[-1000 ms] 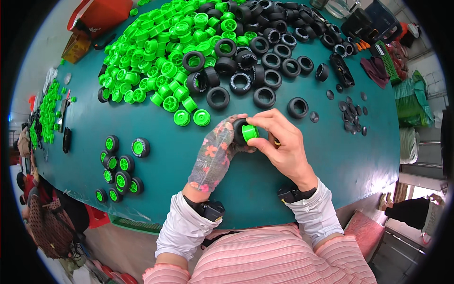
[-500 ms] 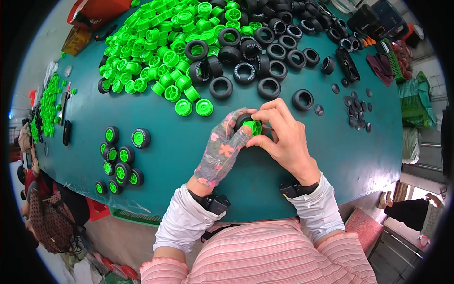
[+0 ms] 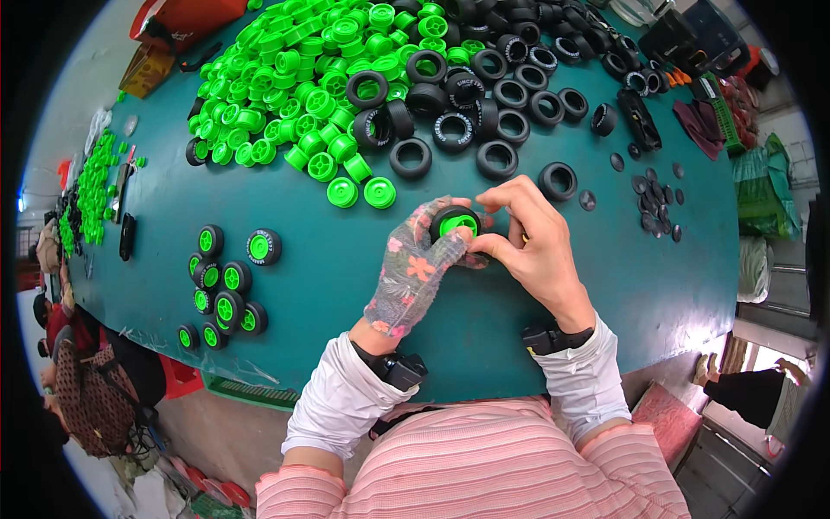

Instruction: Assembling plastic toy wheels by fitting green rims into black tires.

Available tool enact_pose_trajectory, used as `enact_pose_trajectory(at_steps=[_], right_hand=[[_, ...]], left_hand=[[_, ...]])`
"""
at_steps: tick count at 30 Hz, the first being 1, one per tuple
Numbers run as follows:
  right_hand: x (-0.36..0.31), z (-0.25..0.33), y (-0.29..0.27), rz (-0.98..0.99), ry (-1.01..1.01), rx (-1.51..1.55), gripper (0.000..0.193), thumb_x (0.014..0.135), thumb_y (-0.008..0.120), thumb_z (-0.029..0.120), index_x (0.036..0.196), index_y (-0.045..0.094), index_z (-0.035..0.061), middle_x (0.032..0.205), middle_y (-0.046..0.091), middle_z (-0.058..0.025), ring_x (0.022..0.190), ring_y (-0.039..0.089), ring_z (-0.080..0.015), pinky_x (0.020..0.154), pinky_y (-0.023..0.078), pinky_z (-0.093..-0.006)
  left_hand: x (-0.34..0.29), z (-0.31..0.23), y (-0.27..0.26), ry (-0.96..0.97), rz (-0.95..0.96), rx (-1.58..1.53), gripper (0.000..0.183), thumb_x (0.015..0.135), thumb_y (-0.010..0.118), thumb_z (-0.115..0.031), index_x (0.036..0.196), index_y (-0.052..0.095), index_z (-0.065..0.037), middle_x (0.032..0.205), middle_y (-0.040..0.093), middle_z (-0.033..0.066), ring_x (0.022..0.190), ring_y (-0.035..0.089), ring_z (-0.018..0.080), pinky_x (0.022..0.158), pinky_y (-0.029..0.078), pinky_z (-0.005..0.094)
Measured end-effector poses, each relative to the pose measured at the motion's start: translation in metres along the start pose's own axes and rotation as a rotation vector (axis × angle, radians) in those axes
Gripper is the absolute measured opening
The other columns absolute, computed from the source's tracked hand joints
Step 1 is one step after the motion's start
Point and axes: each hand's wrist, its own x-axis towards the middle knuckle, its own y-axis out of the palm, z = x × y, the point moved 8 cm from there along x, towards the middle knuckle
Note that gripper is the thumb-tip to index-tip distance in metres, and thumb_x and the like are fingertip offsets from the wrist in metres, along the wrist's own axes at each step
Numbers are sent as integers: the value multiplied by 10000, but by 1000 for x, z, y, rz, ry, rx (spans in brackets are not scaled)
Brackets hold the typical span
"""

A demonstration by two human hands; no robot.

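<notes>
My left hand [image 3: 413, 270], in a flowered fingerless glove, is closed round a toy wheel [image 3: 453, 221] over the near middle of the table. The wheel is a black tyre with a bright green rim inside it. At the wheel's right edge, my bare right hand [image 3: 546, 251] curls its thumb and forefinger against it. Its other fingers are bent and partly hidden. Just beyond lie two loose green rims [image 3: 379, 193] and several black tyres [image 3: 497, 159]. Fitted wheels [image 3: 229, 310] with green centres rest in a group to the left.
A big heap of green rims [image 3: 285, 82] covers the far side of the green table [image 3: 346, 294], beside the tyre pile. Small black discs [image 3: 650, 206] lie at the right. A dark pouch-like cloth [image 3: 699, 126] and a green crate [image 3: 724, 112] stand at the right edge.
The rim now sits deeper in the tyre, and the wheel's face has turned upward. My right fingers have shifted from across the rim to the wheel's right edge.
</notes>
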Motion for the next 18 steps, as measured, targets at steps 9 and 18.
enact_pose_trajectory(at_steps=[9,18], right_hand=[[-1,-2,-2,-32,27,89,361,715,830,85,1022,643,55,953,585,-17,560,474,-115,526,396,-273],[-8,25,4,-84,-161,-52,327,748,782,55,1023,607,79,1017,581,-79,755,674,-254,591,504,-376]], left_hand=[[1,-4,-1,24,44,20,422,984,639,-182,1344,516,1,1190,621,109,1039,630,171,827,609,320],[-3,7,-13,-40,-40,-49,529,976,653,-180,1441,450,-29,1203,589,73,1061,601,136,893,523,250]])
